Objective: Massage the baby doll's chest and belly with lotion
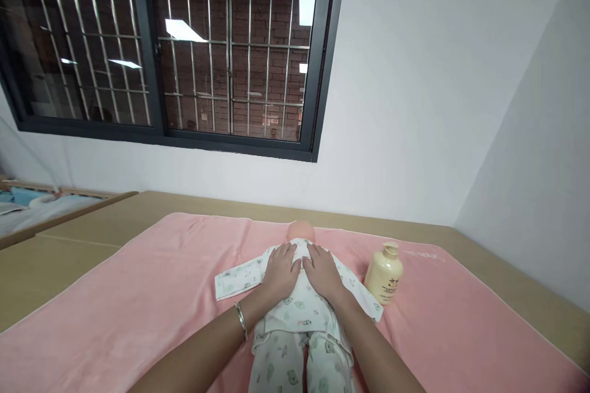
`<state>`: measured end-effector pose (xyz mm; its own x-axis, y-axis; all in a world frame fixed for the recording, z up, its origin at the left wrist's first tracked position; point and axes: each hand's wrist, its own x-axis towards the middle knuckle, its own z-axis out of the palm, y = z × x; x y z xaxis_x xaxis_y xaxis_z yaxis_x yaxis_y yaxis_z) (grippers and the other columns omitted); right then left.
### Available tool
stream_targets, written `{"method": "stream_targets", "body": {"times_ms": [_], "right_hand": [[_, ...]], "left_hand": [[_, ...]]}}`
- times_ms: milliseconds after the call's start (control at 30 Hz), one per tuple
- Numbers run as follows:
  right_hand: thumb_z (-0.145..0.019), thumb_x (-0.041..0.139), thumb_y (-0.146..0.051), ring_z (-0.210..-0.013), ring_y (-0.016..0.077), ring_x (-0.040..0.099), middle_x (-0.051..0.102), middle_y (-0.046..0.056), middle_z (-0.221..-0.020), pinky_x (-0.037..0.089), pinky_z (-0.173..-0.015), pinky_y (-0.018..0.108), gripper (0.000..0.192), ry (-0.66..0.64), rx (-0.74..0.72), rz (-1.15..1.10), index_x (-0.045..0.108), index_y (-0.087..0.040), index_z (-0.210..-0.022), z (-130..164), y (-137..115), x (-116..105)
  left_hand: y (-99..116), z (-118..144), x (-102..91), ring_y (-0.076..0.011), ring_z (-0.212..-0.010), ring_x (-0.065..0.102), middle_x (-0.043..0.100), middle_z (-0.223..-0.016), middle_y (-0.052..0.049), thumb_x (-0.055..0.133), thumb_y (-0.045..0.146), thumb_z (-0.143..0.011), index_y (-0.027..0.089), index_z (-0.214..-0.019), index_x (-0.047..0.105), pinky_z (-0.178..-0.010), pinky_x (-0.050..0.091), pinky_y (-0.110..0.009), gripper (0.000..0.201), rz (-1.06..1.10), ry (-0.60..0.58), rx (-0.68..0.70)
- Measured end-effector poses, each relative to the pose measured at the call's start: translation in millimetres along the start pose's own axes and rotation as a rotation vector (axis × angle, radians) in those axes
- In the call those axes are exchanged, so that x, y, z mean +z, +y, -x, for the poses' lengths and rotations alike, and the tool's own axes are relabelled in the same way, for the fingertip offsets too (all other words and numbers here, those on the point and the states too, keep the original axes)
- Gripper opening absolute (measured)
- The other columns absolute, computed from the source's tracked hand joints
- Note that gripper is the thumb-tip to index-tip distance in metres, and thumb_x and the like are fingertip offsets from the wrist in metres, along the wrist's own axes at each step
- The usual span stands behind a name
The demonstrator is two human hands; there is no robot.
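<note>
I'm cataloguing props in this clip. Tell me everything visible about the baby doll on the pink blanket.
The baby doll lies flat on the pink blanket, head toward the wall. It wears a white printed suit of soft-looking cloth, sleeves spread sideways, legs toward the camera. Only the top of its bare peach head shows. The left hand and right hand rest palm-down on its chest. A cream pump bottle stands beside it.

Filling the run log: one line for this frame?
left hand: flat on white printed-romper baby doll chest | right hand: flat beside it | cream pump bottle: upright on pink towel
</note>
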<state>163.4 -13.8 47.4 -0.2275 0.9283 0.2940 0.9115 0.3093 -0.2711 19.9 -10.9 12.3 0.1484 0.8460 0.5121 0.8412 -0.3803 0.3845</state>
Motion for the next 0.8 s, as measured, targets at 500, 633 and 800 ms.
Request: {"method": "stream_targets", "body": {"times_ms": [500,633,800], "right_hand": [[-0.097,0.032,-0.034,-0.144,0.0241,0.029,0.040,0.008,-0.153,0.016,-0.118,0.043,0.054,-0.011,0.042,-0.077,0.040,-0.016,-0.147,-2.5,12.0,10.1],[-0.097,0.031,-0.034,-0.144,0.0243,0.029,0.040,0.008,-0.153,0.015,-0.118,0.043,0.054,0.001,0.043,-0.115,0.041,-0.015,-0.147,-2.6,12.7,11.9],[-0.096,0.033,-0.035,-0.144,0.0244,0.030,0.040,0.008,-0.153,0.014,-0.119,0.043,0.055,0.010,0.050,-0.158,0.042,-0.017,-0.147,-4.2,13.7,14.6]], "left_hand": [[-4.5,0.0,8.8,-0.0246,-0.136,0.042,0.054,-0.141,-0.009,0.037,0.032,-0.095,0.020,-0.135,0.051,-0.116,0.027,-0.046,0.044,0.097,0.019,-0.051],[-4.7,0.2,9.4,-0.0252,-0.135,0.042,0.055,-0.140,-0.010,0.037,0.031,-0.095,0.018,-0.135,0.051,-0.115,0.028,-0.047,0.044,0.106,0.026,-0.044],[-4.0,-0.1,8.6,-0.0255,-0.134,0.044,0.054,-0.141,-0.011,0.039,0.032,-0.095,0.018,-0.136,0.050,-0.115,0.029,-0.048,0.044,0.086,0.022,-0.044]]}}
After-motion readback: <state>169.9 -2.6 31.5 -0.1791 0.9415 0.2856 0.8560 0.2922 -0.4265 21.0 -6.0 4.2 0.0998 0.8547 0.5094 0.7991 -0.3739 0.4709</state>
